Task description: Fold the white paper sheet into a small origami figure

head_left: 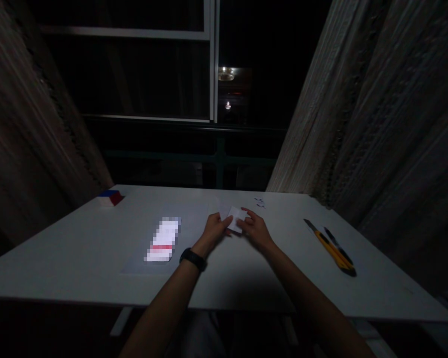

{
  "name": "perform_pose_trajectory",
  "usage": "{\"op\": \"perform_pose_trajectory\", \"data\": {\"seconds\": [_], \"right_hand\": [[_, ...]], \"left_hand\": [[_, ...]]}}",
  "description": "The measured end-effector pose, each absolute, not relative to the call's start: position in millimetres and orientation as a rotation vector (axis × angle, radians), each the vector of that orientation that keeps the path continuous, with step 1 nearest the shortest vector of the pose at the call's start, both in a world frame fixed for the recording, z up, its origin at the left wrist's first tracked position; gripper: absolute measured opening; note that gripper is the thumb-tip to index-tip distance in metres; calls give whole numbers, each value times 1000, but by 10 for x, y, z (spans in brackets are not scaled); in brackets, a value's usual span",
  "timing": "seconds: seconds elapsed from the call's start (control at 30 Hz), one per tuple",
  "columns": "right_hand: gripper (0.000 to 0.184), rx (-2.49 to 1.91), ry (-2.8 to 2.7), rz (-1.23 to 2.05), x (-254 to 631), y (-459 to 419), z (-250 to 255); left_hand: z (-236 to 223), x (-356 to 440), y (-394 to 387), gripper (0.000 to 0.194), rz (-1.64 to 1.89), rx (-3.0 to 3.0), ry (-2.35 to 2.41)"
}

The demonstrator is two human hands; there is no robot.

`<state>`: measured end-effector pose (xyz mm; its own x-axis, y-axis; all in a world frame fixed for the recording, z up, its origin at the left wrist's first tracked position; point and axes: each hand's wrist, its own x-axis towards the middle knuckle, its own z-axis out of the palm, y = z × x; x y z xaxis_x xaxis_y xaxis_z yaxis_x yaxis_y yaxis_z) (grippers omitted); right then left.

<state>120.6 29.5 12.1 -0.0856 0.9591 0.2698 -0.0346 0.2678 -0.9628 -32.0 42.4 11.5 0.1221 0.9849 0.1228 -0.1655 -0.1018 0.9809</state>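
Between my two hands, above the middle of the white table [97, 238], is a small piece of white paper [237, 214]. My left hand [214, 229], with a dark band on the wrist, grips its left edge, thumb on top. My right hand [257, 229] pinches the right side, thumb pressed on the face and fingers behind. Both hands are closed on the paper. Just behind it lies another pale slip [221, 203], partly hidden. Small cut pieces with dark marks [260, 203] rest beyond my right hand.
A lit phone [163, 241] with a blurred screen lies on a pale sheet [134, 266] at left. A blue, red and white block [111, 198] sits at the far left corner. On the right are a yellow box cutter [330, 248] and a black pen [338, 243]. Curtains [336, 99] flank the dark window.
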Motion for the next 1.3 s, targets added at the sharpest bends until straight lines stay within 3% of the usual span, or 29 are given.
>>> {"op": "perform_pose_trajectory", "data": {"seconds": [0.17, 0.37, 0.6, 0.8, 0.97, 1.13, 1.3], "right_hand": [[29, -1015, -1512, 817, 1107, 270, 49], [44, -1101, -1880, 237, 1045, 148, 45], [55, -1062, -2135, 19, 983, 110, 50], [47, -1083, -1830, 334, 1026, 145, 54], [67, -1034, -1487, 718, 1183, 245, 102], [27, -909, -1736, 935, 1431, 319, 232], [33, -868, -1748, 1158, 1514, 315, 278]], "left_hand": [[105, -331, 426, 41, 1263, 1260, 925], [108, -326, 423, 42, 1269, 1183, 879], [167, -322, 376, 38, 1294, 1117, 831], [140, -345, 406, 35, 1279, 1084, 824], [107, -367, 437, 40, 1275, 1180, 880], [127, -382, 439, 44, 1195, 1317, 932], [151, -389, 426, 43, 1132, 1304, 927]]}}
